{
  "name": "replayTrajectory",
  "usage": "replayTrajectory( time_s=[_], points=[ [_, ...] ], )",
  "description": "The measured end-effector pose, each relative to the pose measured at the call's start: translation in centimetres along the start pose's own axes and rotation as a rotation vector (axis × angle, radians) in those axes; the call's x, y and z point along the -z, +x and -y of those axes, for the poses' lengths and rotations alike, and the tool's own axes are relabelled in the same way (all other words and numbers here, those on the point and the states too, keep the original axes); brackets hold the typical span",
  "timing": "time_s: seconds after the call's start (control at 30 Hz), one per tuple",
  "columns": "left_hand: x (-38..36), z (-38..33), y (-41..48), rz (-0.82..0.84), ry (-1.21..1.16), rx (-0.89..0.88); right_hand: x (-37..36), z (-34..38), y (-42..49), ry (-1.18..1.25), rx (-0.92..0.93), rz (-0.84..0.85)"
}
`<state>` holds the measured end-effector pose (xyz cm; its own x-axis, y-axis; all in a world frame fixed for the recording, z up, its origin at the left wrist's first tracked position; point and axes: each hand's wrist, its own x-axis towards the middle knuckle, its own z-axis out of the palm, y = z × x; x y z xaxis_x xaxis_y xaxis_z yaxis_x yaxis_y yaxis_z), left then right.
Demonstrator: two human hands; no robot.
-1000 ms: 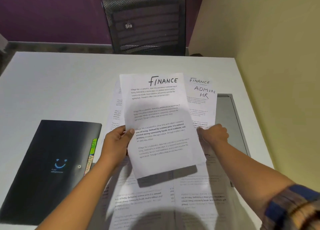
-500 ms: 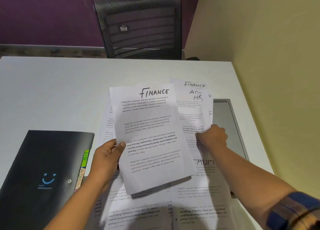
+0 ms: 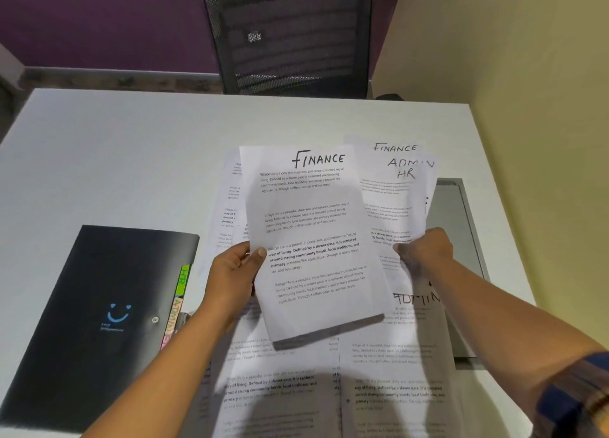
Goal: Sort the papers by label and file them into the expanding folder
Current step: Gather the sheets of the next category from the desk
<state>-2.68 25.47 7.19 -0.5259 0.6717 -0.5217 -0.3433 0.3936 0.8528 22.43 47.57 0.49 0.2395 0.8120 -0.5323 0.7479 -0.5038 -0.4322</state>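
White FINANCE sheet point(image 3: 313, 226) pinched by left hand point(image 3: 230, 273); right hand point(image 3: 425, 253) pinches papers point(image 3: 392, 200).

Mesh chair point(image 3: 290, 35), white table point(image 3: 131, 160), purple wall point(image 3: 99, 19)

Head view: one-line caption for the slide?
Left hand holds a FINANCE sheet, right hand grips a fan of labelled papers; black expanding folder lies at the left on the white table.
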Motion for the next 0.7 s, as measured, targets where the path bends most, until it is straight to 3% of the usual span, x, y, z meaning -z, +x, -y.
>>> replayTrajectory(
  time_s=[0.1,0.3,0.53,0.7],
  points=[
    [-0.2,0.1,0.1,0.01,0.008,0.009,-0.1,-0.2,-0.3,0.101,0.048,0.018],
    [-0.1,-0.2,0.8,0.066,0.063,-0.007,0.3,-0.5,-0.3,0.012,0.244,0.06],
    [-0.2,-0.4,1.2,0.047,-0.034,0.003,0.2,-0.5,0.2,0.329,0.177,-0.019],
    [0.1,0.1,1.3,0.036,-0.021,0.008,0.5,-0.4,0.5,0.309,0.109,-0.04]
  ],
)
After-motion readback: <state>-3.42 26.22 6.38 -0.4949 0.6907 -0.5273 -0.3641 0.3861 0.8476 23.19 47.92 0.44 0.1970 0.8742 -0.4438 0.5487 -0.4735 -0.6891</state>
